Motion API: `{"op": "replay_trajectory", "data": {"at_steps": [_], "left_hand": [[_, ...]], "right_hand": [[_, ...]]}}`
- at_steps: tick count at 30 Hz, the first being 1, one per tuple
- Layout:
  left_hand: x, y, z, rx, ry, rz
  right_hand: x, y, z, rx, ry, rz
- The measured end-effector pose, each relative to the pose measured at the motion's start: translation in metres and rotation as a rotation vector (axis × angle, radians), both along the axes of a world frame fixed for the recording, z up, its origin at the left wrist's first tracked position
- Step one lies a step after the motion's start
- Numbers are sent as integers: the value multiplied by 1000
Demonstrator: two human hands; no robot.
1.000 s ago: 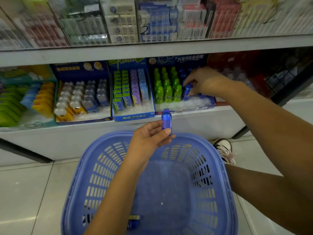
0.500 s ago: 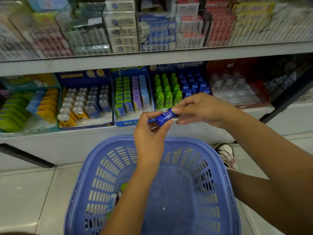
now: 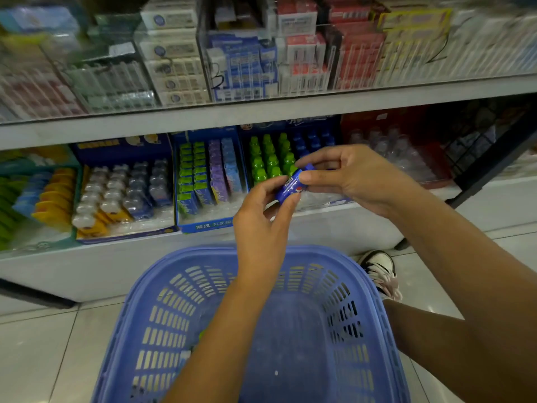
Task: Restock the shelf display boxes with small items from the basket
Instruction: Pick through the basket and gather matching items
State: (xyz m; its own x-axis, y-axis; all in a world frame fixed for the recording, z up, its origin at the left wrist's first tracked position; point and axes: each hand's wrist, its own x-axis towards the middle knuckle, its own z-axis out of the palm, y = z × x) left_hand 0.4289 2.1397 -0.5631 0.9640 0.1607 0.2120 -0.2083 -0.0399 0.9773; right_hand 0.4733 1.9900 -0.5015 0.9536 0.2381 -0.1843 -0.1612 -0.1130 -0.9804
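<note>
White shop shelving is filling the background, and on its lower shelf the blue cardboard display box is showing rows of green bottles beside blue ones. You are holding the small blue plastic bottle between your 2 hands, in front of that box and above the blue slotted plastic basket. Your left hand is pinching its lower end and your right hand is pinching the cap end. This bottle is not yet going into the box, whose clear front pockets are looking unfilled. The basket is looking nearly emptied, with only a few small items showing beside your left forearm, so you are probably nearing the end.
</note>
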Motion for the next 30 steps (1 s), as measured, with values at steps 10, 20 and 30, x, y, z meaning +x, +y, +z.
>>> {"op": "replay_trajectory", "data": {"at_steps": [10, 20, 30], "left_hand": [[14, -11, -17, 990, 53, -301], [17, -5, -27, 1157, 72, -396], [23, 1, -23, 997, 60, -406]], "right_hand": [[33, -41, -2, -750, -449, -228], [56, -43, -40, -979, -480, -123], [69, -32, -35, -1168, -339, -44]]}}
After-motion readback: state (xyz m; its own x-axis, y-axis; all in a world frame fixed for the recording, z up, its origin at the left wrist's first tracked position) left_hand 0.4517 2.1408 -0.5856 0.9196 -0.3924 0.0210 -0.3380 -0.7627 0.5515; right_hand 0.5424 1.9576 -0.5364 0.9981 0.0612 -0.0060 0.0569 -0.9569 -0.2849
